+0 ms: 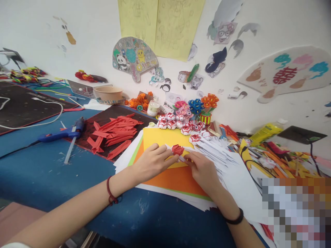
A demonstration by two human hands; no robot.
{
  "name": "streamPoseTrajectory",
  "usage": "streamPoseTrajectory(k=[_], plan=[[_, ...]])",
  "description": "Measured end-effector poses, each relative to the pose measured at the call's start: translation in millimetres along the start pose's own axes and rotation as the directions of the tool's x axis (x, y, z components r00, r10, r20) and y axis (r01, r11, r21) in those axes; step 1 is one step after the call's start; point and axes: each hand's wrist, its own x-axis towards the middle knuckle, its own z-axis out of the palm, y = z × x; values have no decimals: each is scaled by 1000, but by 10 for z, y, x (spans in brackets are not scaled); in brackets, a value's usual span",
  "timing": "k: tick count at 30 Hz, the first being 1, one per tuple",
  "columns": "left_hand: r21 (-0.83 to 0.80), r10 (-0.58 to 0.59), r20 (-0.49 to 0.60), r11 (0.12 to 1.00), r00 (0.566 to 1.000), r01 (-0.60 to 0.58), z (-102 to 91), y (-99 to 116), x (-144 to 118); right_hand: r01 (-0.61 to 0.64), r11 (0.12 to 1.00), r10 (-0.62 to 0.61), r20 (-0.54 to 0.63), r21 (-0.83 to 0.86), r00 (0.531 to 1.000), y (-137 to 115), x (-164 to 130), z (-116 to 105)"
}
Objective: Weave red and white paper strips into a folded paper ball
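Both forearms cross the blue tabletop [51,172]. Left hand [152,162] and right hand [203,170] pinch, fingertips closed, 1 small folded red-and-white paper piece [178,150] over stacked yellow and orange card sheets [170,179]. Pressing creases flat against the card should keep folds crisp. Beyond lie red folded paper strips [113,132] and finished red-and-white paper flowers [181,124].
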Motion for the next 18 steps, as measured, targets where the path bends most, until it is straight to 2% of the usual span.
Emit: streamPoseTrajectory(k=[3, 7, 18], plan=[[6, 19, -26, 1000, 999, -19, -31, 6, -2, 76, 993, -80, -40, -90, 996, -20, 7, -27], [3, -28, -32, 1000, 999, 29, -51, 9, 5, 150, 976, -164, -79, -157, 983, -37, 17, -60], [-53, -42, -57, 998, 997, 39, 2, 5, 10, 144, 980, -159, -103, -136, 982, -18, 13, -61]])
